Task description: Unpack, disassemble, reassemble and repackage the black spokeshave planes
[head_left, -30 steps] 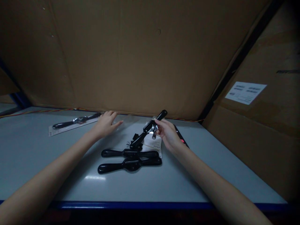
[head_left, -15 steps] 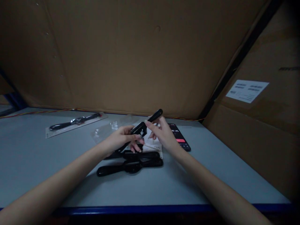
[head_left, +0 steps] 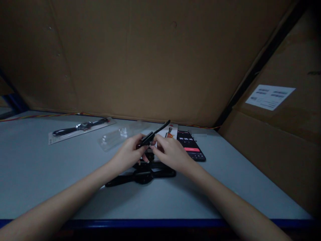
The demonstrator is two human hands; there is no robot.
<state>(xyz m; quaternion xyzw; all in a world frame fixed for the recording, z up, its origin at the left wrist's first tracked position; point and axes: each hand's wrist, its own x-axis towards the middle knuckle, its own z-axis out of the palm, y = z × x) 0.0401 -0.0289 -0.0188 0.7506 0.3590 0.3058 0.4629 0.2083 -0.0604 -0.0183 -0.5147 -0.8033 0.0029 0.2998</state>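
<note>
One black spokeshave [head_left: 150, 137] was held up between the left hand [head_left: 129, 154] and the right hand [head_left: 170, 154], just above the grey table [head_left: 50, 187]. Its long axis was set on a slant, with the far handle [head_left: 163, 127] pointed toward 1 o'clock and the near end hidden at about 7 o'clock. The body was pinched by the curled left fingers, and the right fingertips [head_left: 153, 141] were pressed against it from the 3 o'clock side. Exactly where each finger made contact could not be told. The left hand was judged slightly nearer the body, and the two hands were almost touching.

A second black spokeshave [head_left: 145, 177] lay at 6 o'clock beneath the hands, with more dark handles just behind it. A clear plastic blister tray [head_left: 114, 139] was placed at 10 o'clock, and a packaged spokeshave [head_left: 81, 127] lay beyond it. A printed card [head_left: 171, 130] was seen at 1 o'clock, and a phone showing a timer [head_left: 190, 145] at 2 o'clock. Open table was left at 9 and 3 o'clock, and the blue front edge [head_left: 140, 223] ran along 6 o'clock.
</note>
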